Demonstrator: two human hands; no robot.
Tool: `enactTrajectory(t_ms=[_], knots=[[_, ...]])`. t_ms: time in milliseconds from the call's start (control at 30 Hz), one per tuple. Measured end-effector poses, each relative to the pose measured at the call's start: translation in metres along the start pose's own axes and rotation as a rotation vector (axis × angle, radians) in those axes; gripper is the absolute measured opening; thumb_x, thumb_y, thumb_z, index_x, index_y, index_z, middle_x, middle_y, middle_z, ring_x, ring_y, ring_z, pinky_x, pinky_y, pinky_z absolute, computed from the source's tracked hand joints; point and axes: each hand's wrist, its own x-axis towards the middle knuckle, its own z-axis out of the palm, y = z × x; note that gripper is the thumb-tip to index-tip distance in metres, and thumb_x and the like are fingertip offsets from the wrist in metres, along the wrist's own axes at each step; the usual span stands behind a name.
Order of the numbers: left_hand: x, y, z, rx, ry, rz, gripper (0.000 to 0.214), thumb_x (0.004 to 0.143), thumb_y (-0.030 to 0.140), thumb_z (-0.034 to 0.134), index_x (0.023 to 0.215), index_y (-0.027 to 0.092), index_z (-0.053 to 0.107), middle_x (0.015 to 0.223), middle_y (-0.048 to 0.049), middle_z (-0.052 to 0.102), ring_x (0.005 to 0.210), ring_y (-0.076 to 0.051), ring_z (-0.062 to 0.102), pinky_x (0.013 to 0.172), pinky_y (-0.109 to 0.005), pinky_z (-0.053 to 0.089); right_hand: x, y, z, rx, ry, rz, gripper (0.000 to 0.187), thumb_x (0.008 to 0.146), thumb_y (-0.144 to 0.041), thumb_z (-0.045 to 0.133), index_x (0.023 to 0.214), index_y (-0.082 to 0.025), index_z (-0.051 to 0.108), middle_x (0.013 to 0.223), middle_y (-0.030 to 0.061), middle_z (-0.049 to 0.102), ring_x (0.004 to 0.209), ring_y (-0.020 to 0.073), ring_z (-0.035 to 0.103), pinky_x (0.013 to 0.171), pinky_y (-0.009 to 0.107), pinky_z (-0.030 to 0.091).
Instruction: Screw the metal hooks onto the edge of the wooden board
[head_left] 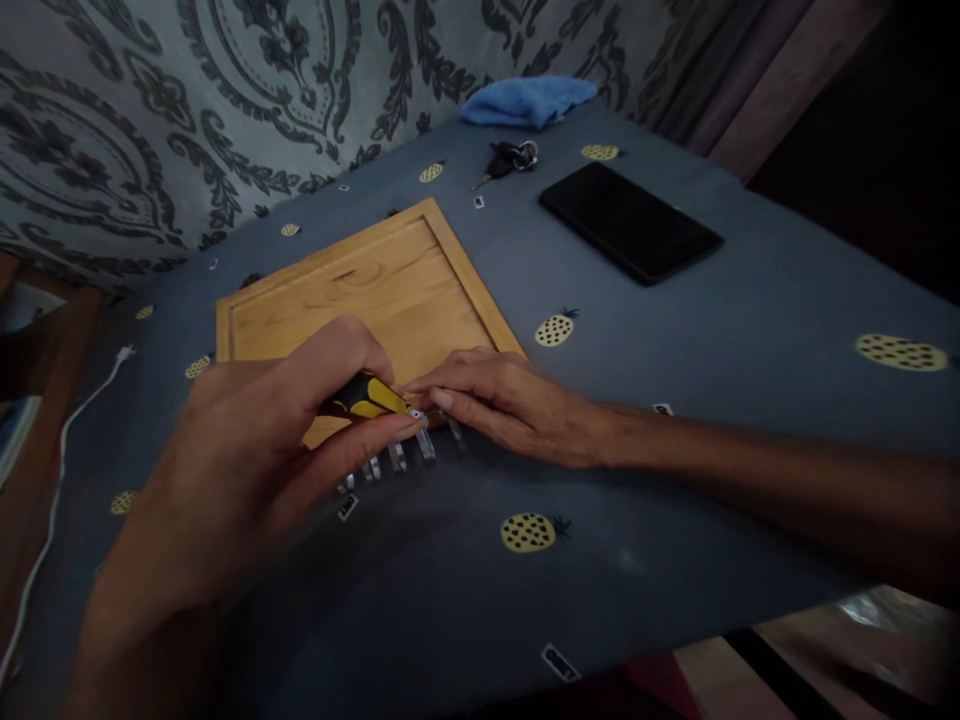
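Note:
A screwdriver (375,396) with a yellow-and-black handle is in my left hand (247,450), between the thumb and curled fingers. The handle slants down to the right, and its tip is hidden near the right fingertips. My right hand (510,405) lies over the near right part of a framed wooden board (360,285), fingers stretched out and reaching toward the tool's end. Along the board's near edge, several clear plastic pieces (425,443) stick out in a row. My left hand covers the board's near left part.
A black phone (630,222) lies right of the board on the pineapple-print tablecloth (675,520). Behind it are keys (510,158) and a blue cloth (529,102). A patterned curtain (285,90) hangs at the back. A white cable (64,440) runs along the left edge.

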Motion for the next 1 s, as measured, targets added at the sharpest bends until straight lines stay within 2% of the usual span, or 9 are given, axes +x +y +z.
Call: enactTrajectory(t_ms=[167,267,400,467,567,733,867,1000], knots=[[-0.001,0.000,0.002,-0.043,-0.002,-0.030,0.016,0.098,0.041,0.058,0.093,0.026,0.054,0.074,0.0073,0.068,0.056,-0.009,0.061,0.050,-0.023,0.039,0.000,-0.001,-0.001,-0.001,0.015,-0.005,0.038,0.107,-0.033,0.038,0.120,-0.014,0.069,0.093,0.0082,0.071,0.089,0.0182,0.065,0.082,0.033,0.049],[-0.005,0.001,-0.005,-0.083,0.004,-0.063,0.012,0.098,0.040,0.058,0.098,0.028,0.057,0.083,0.0066,0.072,0.064,-0.011,0.067,0.052,-0.024,0.044,0.001,-0.001,0.000,0.008,0.017,-0.010,0.038,0.107,-0.032,0.038,0.119,-0.013,0.069,0.093,0.0087,0.072,0.089,0.0187,0.065,0.081,0.033,0.049],[-0.016,0.000,-0.019,-0.106,0.120,-0.133,0.010,0.094,0.038,0.061,0.101,0.031,0.061,0.099,0.0037,0.074,0.083,-0.017,0.072,0.057,-0.029,0.051,0.002,-0.003,0.000,0.038,0.008,0.005,0.036,0.107,-0.032,0.040,0.119,-0.015,0.069,0.099,0.0084,0.074,0.093,0.0185,0.066,0.083,0.032,0.050],[-0.021,-0.003,-0.023,-0.066,0.123,-0.177,0.011,0.093,0.038,0.061,0.101,0.031,0.062,0.099,0.0027,0.074,0.078,-0.018,0.072,0.053,-0.029,0.049,0.004,-0.007,-0.002,0.050,0.000,0.033,0.036,0.107,-0.033,0.040,0.119,-0.015,0.069,0.104,0.0083,0.075,0.095,0.0183,0.067,0.084,0.032,0.049],[-0.027,-0.009,-0.023,0.010,0.054,-0.184,0.015,0.095,0.042,0.058,0.105,0.032,0.062,0.088,0.0043,0.073,0.064,-0.015,0.068,0.047,-0.027,0.042,0.009,-0.015,-0.005,0.024,-0.032,0.080,0.039,0.108,-0.035,0.038,0.113,-0.014,0.070,0.104,0.0089,0.074,0.094,0.0187,0.067,0.082,0.032,0.049],[-0.030,-0.014,-0.019,0.035,-0.006,-0.148,0.019,0.098,0.043,0.053,0.111,0.031,0.060,0.084,0.0046,0.072,0.061,-0.012,0.066,0.047,-0.024,0.040,0.021,-0.022,0.001,0.005,-0.082,0.066,0.043,0.108,-0.038,0.034,0.098,-0.017,0.070,0.098,0.0079,0.073,0.090,0.0182,0.066,0.080,0.031,0.048],[-0.029,-0.014,-0.019,0.018,-0.035,-0.132,0.016,0.100,0.039,0.049,0.108,0.028,0.058,0.083,0.0049,0.071,0.050,-0.010,0.058,0.046,-0.024,0.038,0.025,-0.016,0.011,0.042,-0.075,0.042,0.042,0.108,-0.037,0.033,0.100,-0.017,0.069,0.096,0.0081,0.073,0.090,0.0189,0.066,0.082,0.032,0.048],[-0.026,-0.013,-0.016,-0.017,-0.039,-0.105,0.012,0.101,0.036,0.049,0.107,0.027,0.056,0.080,0.0048,0.070,0.050,-0.009,0.056,0.046,-0.023,0.037,0.023,-0.012,0.014,0.058,-0.050,0.042,0.042,0.109,-0.039,0.033,0.108,-0.017,0.069,0.098,0.0076,0.074,0.093,0.0195,0.066,0.084,0.033,0.048]])
